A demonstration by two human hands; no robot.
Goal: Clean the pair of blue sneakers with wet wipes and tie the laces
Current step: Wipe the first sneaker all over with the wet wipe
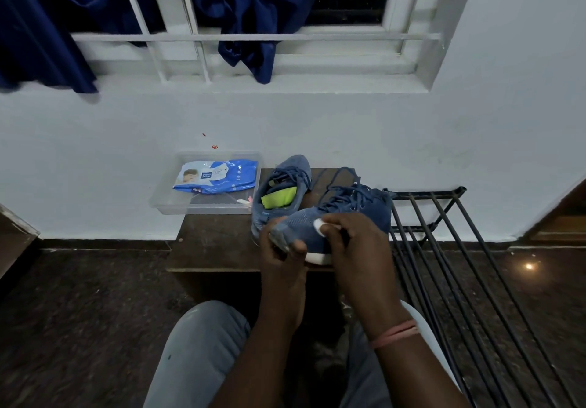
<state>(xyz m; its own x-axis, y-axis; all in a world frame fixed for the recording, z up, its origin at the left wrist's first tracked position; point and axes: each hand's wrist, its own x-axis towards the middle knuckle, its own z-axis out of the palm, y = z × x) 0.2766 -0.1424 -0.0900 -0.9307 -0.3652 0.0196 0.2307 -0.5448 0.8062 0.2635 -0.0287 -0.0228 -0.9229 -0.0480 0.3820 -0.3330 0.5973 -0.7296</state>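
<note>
- The left hand [280, 249] takes the toe of the near sneaker [336, 217] in a curled grip, thumb under the white sole, apparently to keep the shoe lifted off the desk [215, 242] and steady against rubbing.
- The right hand [345, 236] pinches a small white wet wipe [318, 226] in a narrow grip and presses it to the knit upper just behind the toe, which suggests the wiping step is under way.
- The shoe's toe points toward the person, probably so the dirtiest part faces the wiping hand.
- The second sneaker [279, 192] stands behind on the desk, laces loose, a green insole showing; it seems to wait its turn.
- The wipes pack [215, 176] lies in a clear tray [165, 201] just left of the shoes, within easy reach for a fresh wipe.
- Both pairs of laces look untied, so tying is not yet done.
</note>
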